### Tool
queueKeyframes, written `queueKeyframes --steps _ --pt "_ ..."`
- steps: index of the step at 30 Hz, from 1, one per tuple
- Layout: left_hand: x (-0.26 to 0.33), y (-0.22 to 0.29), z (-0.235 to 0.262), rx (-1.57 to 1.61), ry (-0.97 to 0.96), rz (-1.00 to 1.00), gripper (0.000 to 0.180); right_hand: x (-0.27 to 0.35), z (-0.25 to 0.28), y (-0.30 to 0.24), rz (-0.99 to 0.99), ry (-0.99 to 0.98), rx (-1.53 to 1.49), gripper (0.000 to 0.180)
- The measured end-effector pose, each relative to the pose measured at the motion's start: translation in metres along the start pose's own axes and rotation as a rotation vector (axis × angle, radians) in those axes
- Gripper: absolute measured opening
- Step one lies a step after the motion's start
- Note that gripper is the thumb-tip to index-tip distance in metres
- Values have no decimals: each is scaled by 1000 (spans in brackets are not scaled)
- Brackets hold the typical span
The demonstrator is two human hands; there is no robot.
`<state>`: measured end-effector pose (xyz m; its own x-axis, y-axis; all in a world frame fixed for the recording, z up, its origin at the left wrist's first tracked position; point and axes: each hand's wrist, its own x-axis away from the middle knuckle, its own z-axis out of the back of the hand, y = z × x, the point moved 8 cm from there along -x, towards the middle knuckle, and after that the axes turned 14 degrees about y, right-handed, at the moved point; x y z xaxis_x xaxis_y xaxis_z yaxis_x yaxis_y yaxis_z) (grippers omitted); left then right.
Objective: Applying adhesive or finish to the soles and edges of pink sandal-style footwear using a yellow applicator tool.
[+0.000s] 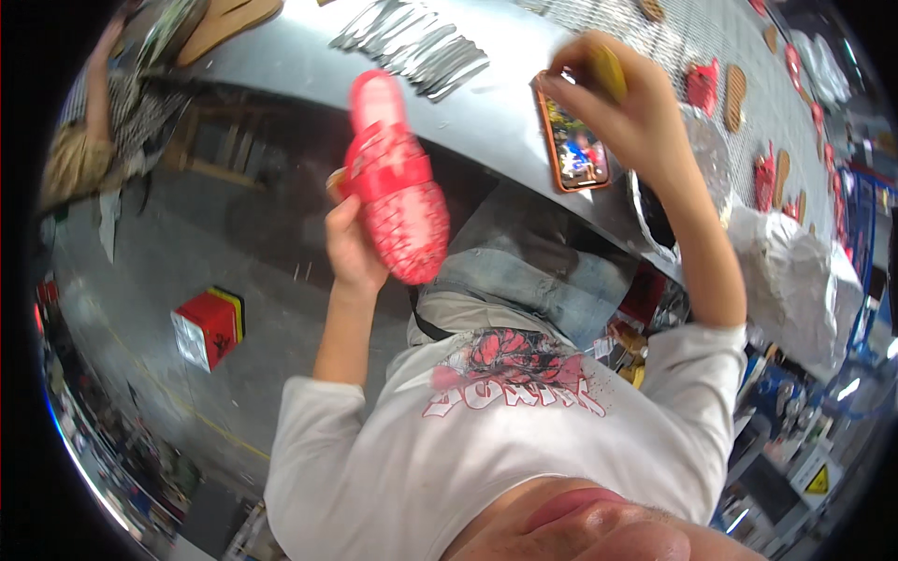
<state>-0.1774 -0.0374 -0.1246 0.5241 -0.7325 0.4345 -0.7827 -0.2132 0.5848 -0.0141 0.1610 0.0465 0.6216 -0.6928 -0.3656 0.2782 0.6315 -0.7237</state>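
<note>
My left hand [354, 245] grips the edge of a red sandal [400, 178]. The sandal is held upright in front of the table edge, with a mottled pale pink middle and a broad red band across it. Something yellowish shows at the left fingertips. Over the table, my right hand [625, 98] is bent and partly blurred, beside the top end of a phone [578, 150] in an orange case. Whether the fingers touch the phone is unclear. A yellow piece [608, 75] shows at the right fingers; I cannot make out if it is held or worn.
Several thin silvery strips [412, 47] lie on the metal table [486, 112]. Tan soles [224, 26] rest at its far left. To the right are red shoe parts [702, 86] and white plastic bags [790, 280]. A red box [208, 329] stands on the floor; another person's arm [98, 89] shows left.
</note>
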Motion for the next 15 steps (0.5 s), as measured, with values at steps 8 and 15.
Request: queueKeyframes --steps 8,15 --pt "31 -51 -91 -33 -327 264 58 93 30 -56 435 450 127 22" --pt "50 -79 -113 -136 -401 287 58 125 45 -48 496 528 166 25"
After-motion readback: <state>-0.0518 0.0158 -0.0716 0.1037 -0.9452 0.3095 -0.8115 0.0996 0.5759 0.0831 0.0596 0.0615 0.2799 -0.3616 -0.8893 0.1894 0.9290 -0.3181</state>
